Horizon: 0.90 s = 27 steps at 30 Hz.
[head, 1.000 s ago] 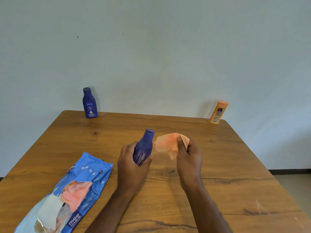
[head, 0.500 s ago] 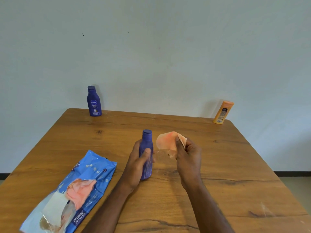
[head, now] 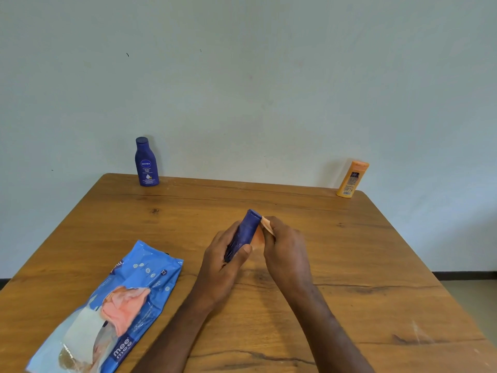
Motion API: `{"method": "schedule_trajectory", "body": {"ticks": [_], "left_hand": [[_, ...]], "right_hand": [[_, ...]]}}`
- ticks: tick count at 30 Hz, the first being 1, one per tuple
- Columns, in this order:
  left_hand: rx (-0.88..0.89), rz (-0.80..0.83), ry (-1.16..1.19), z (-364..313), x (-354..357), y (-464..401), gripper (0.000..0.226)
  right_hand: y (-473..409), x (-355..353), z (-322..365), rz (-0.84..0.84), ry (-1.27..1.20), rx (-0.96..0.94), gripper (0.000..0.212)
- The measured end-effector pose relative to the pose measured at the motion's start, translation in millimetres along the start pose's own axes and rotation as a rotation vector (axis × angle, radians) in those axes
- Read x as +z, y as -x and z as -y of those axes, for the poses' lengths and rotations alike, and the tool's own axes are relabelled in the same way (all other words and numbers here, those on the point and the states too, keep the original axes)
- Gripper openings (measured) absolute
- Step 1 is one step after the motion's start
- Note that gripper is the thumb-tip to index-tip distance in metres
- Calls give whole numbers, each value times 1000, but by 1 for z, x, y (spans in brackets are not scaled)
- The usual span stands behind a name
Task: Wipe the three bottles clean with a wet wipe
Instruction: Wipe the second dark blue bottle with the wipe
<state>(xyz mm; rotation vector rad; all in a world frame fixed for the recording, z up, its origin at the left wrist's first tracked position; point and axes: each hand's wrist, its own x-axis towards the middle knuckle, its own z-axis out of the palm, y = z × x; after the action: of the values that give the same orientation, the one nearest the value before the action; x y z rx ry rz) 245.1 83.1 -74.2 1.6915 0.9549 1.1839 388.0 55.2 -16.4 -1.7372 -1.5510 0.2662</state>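
Since half a second ago your right hand (head: pixel 287 249) has closed in, fingers now pinching the wet wipe (head: pixel 265 228) against the small blue bottle (head: pixel 243 236). Your left hand (head: pixel 224 261) grips that bottle, tilted, above the wooden table (head: pixel 349 265). The Nivea bottle (head: pixel 146 162) and orange bottle (head: pixel 352 179) stand at the far corners by the pale wall (head: pixel 255 90); the wipes pack (head: pixel 113 308) lies near-left.

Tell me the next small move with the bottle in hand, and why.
Probably slide the wipe down the side of the small blue bottle. The left hand grips its lower half, tilted, and the right hand presses the wipe near the cap end.
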Motion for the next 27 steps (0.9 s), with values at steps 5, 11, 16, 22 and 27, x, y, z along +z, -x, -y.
{"method": "schedule_trajectory", "body": {"ticks": [5,11,16,22,27], "left_hand": [[83,-56,-130,1,0,0,56],[176,-142,-558,10,0,-2,67],[230,-181,-770,12,1,-3,76],[64,-96,-227,8,-1,0,60],[-245,-22,444,0,-7,-5,51]], "right_hand": [[1,-4,3,22,167,-55,19],[3,-3,5,28,397,-63,17],[1,-9,17,76,505,-78,13],[-2,-15,8,-144,-71,168,16],[3,-14,-13,-495,-690,503,21]]}}
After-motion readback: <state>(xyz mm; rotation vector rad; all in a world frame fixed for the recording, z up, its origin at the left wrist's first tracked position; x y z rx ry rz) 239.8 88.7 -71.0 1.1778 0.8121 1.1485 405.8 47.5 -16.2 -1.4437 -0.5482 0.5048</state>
